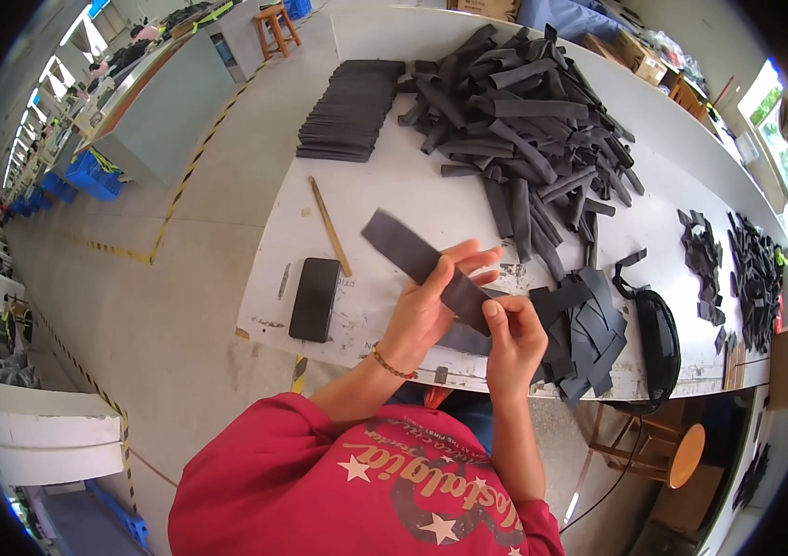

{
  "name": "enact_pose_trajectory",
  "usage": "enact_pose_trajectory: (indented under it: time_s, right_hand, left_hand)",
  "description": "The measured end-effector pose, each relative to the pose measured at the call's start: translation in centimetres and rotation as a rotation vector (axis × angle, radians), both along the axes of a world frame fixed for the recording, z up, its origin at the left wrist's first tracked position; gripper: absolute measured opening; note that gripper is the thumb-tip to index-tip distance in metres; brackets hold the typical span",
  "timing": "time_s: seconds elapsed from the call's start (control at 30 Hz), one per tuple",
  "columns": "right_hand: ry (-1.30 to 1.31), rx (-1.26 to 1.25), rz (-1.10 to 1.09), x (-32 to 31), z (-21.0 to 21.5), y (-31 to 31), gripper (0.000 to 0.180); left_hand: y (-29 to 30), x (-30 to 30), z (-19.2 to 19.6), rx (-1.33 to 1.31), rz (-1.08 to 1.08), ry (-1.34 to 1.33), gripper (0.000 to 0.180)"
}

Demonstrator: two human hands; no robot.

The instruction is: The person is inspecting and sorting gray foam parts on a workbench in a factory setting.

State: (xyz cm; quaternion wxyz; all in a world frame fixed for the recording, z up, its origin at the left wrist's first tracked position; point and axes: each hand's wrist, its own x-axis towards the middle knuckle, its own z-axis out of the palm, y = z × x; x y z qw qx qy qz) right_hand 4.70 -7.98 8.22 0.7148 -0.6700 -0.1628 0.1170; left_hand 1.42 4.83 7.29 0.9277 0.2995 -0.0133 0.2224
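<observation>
A dark grey fabric strip (401, 243) slants over the front of the white table (273, 232). My left hand (417, 320) holds its middle between thumb and fingers, with some fingers spread behind it. At the strip's lower right end, my right hand (516, 347) pinches it between thumb and fingers. Below the strip, another dark piece (464, 339) lies by the table's front edge, partly hidden by my hands. Just right of my right hand sits a fanned pile of flat dark pieces (588, 334). To the left lie a black phone (315, 299) and a thin wooden stick (329, 227).
A neat stack of dark strips (347, 111) lies at the far left of the table, beside a large loose heap of dark strips (533, 120). A black mesh pouch (659, 347) and smaller dark piles (753, 278) are rightward. A wooden stool (686, 456) stands below.
</observation>
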Motion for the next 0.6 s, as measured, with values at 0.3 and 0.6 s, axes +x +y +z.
enact_pose_trajectory:
  time_s: [0.3, 0.6]
  right_hand:
    - [-0.780, -0.115, -0.066, 1.0, -0.1, -1.5, 0.019]
    - [0.085, -0.232, 0.019, 7.2, -5.9, -2.6, 0.016]
  left_hand:
    - [5.0, -2.4, -3.9, -0.083, 0.199, 0.112, 0.022]
    - [7.2, -0.5, -8.3, 0.672, 0.296, 0.661, 0.019]
